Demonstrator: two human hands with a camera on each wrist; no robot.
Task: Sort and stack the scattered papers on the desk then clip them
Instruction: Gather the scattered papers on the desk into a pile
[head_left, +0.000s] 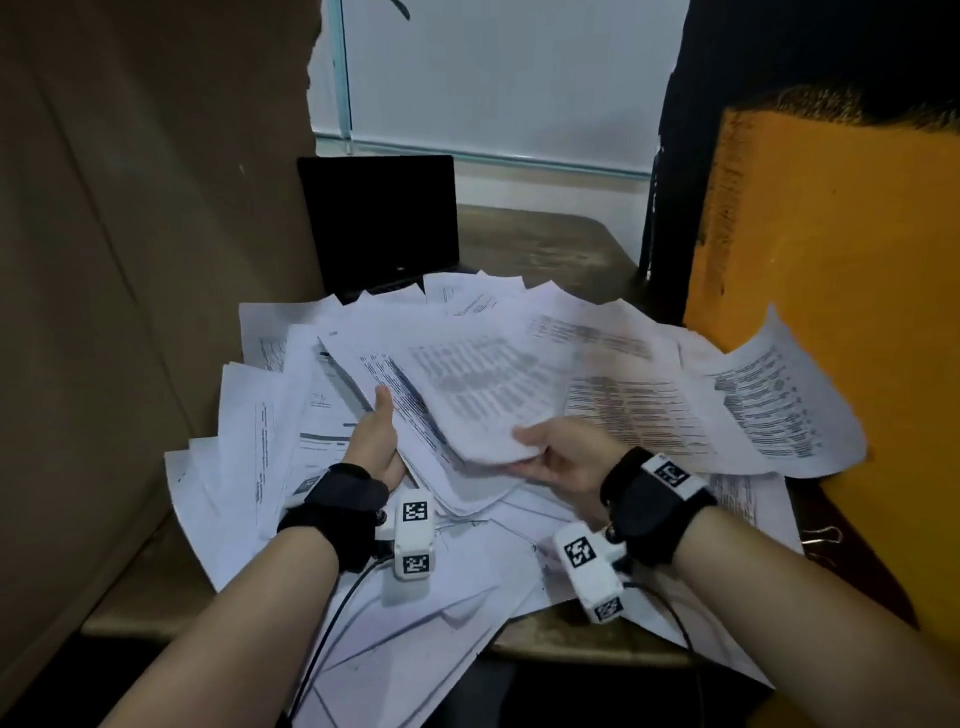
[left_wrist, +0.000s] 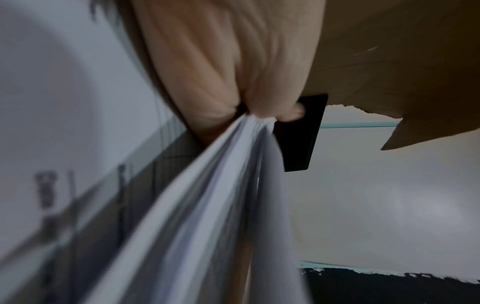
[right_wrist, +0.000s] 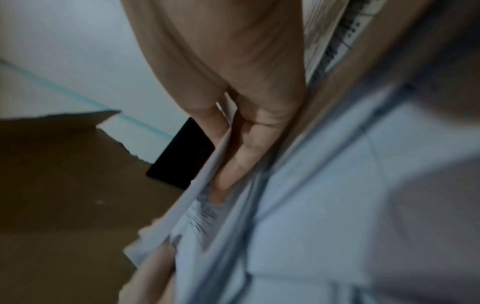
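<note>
Print: too blurred for me to read on the papers (head_left: 483, 384).
Desk (head_left: 545, 244): papers hide most of it.
Laptop (head_left: 379, 223): its base lies under papers.

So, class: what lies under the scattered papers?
Under the scattered papers a brown desk shows at the edges. The laptop base is partly covered; anything else beneath is hidden.

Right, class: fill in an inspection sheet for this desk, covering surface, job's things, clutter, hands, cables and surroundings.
Surface: brown desk, mostly buried under sheets.
Job's things: scattered papers overlapping, some overhanging the front edge; binder clip at the right edge.
Clutter: open laptop, screen dark, at the back.
Hands: left hand grips a bundle; right hand pinches one sheet.
Cables: black cables run from the wrist cameras.
Surroundings: cardboard panel at left, orange surface at right.
</note>
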